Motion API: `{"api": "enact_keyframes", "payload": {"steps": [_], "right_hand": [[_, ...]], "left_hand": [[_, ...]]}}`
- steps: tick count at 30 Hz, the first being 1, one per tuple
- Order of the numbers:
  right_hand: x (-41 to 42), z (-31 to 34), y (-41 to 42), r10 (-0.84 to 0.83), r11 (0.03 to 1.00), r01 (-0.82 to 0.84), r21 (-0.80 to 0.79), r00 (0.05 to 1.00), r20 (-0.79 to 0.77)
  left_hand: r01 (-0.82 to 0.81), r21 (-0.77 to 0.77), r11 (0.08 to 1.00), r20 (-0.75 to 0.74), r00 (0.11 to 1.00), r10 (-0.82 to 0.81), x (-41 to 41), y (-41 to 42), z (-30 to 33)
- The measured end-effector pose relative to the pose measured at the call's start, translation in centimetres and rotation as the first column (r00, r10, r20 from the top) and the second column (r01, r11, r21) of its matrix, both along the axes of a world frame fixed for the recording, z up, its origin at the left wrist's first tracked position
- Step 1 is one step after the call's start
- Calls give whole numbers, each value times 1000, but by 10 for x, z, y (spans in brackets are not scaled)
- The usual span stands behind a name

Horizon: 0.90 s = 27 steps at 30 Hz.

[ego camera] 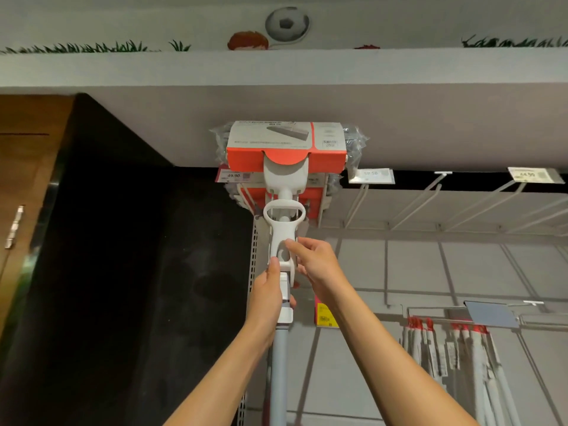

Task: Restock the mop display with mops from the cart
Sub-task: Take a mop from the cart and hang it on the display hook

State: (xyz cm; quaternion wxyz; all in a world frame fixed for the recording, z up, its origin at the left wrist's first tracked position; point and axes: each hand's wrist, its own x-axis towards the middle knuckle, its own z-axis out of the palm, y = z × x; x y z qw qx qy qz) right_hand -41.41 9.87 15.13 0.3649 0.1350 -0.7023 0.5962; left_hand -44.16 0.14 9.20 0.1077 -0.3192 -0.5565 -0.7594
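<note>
I hold a mop (284,179) upright, head up, in front of the display wall. Its head is wrapped in clear plastic with an orange and white cardboard sleeve (285,146). My left hand (269,290) grips the white collar at the top of the grey pole (278,364). My right hand (316,265) pinches the white squeeze handle (282,229) from the right. Behind the mop head hangs another mop with the same orange sleeve (312,201) on the leftmost hook, under a price tag reading 49.90 (233,176).
Several bare white wire hooks (430,201) stick out of the grid wall to the right, with price tags (370,174) at their tips. Mop poles with red caps (461,348) hang lower right. A dark panel (123,272) stands at the left. A grey soffit (276,103) runs overhead.
</note>
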Motion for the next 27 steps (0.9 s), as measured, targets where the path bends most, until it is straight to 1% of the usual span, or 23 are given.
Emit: {"api": "enact_keyframes", "payload": {"steps": [6,10,14,20,23,27], "right_hand": [[-23,20,-1,-68,997,67,-43,997,-34],[-38,35,-3,-111,994,110,-24,991,-69],[-54,43,-4,-125,992,122,-44,989,-82],[-76,44,0,-163,986,160,-53,985,-57],[-86,37,5,-190,980,187,-63,981,-43],[-95,29,13,-207,977,206,-59,978,-11]], "left_hand": [[35,-2,999,-5,999,-35,-31,10,22],[116,29,993,20,993,-117,-52,11,37],[161,36,986,-3,987,-161,-70,11,46],[174,25,984,19,984,-175,-97,17,45],[203,31,979,55,977,-204,-108,24,39],[199,11,980,76,977,-200,-117,31,29]]}}
